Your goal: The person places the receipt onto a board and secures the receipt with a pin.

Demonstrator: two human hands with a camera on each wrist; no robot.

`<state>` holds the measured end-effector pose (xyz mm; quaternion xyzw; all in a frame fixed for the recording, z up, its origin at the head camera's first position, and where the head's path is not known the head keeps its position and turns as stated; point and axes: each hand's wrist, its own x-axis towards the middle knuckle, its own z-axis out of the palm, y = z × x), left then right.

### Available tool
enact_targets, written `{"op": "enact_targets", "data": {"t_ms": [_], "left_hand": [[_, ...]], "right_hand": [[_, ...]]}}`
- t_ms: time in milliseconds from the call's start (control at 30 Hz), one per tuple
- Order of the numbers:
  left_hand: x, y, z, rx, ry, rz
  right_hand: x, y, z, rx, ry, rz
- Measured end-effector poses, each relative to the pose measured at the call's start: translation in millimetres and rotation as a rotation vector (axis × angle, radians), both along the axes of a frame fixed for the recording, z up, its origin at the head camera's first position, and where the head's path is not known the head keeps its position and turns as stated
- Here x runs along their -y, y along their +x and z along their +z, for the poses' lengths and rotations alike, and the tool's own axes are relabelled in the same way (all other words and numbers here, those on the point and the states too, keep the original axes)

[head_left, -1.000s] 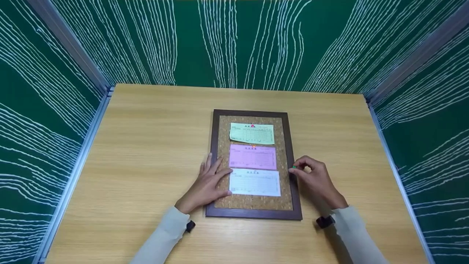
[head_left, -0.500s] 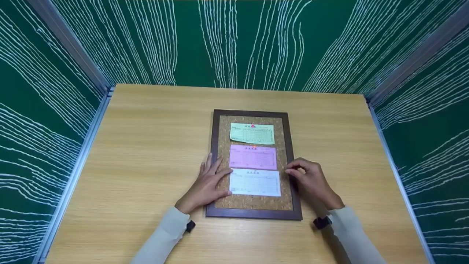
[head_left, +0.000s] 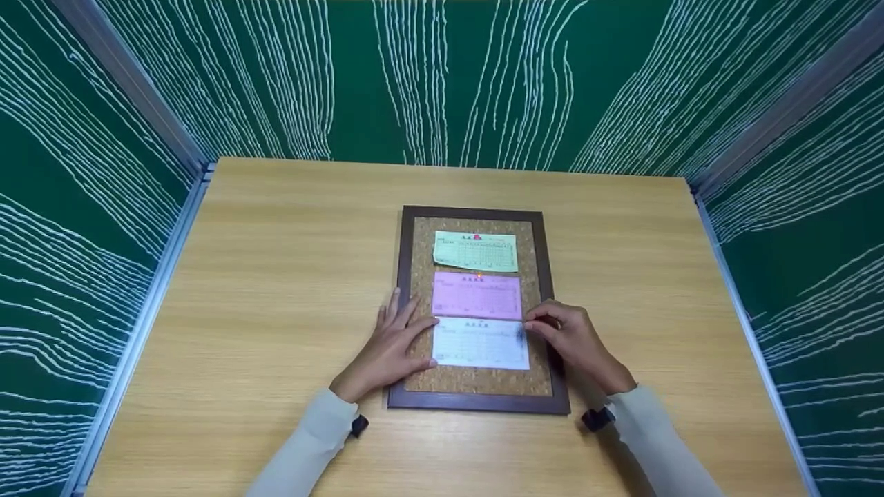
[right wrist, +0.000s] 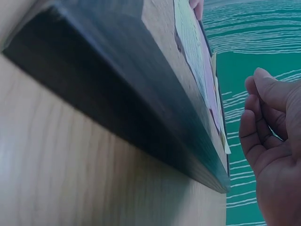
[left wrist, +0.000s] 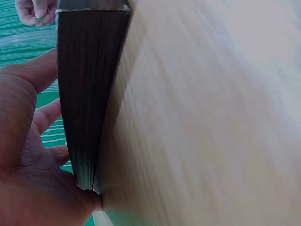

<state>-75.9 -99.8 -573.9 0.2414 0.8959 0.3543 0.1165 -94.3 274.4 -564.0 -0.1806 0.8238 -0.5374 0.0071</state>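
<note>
A dark-framed cork board (head_left: 476, 402) lies on the table with green (head_left: 476, 254), pink (head_left: 476, 298) and white (head_left: 480, 346) paper slips in a column. My left hand (head_left: 385, 351) rests spread over the board's left edge, thumb and index finger at the white slip's left side. At that slip's upper right corner, my right hand (head_left: 579, 342) pinches a small green push pin (left wrist: 40, 19) between thumb and index finger; the pin shows only in the left wrist view. A red pin (head_left: 476, 237) sits at the green slip's top, an orange pin (head_left: 479, 276) at the pink slip's.
The wooden table (head_left: 290, 262) extends on both sides of the board. Green panels (head_left: 621, 41) with white wavy lines rise behind it and along both sides, joined by grey metal posts (head_left: 131, 76).
My right hand has moved left, from over the board's right frame to the white slip's upper right corner, still pinching the green push pin. The left hand has stayed put.
</note>
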Motion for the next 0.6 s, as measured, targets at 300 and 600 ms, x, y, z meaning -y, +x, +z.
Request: {"op": "enact_targets", "data": {"t_ms": [300, 600], "left_hand": [[0.4, -0.6, -1.7, 0.009, -0.001, 0.004], [1.7, -0.2, -2.0, -0.004, -0.002, 0.001]], "right_hand": [[16.3, -3.4, -0.3, 0.002, 0.006, 0.049], [26.8, -8.2, -5.6, 0.016, 0.061, 0.134]]}}
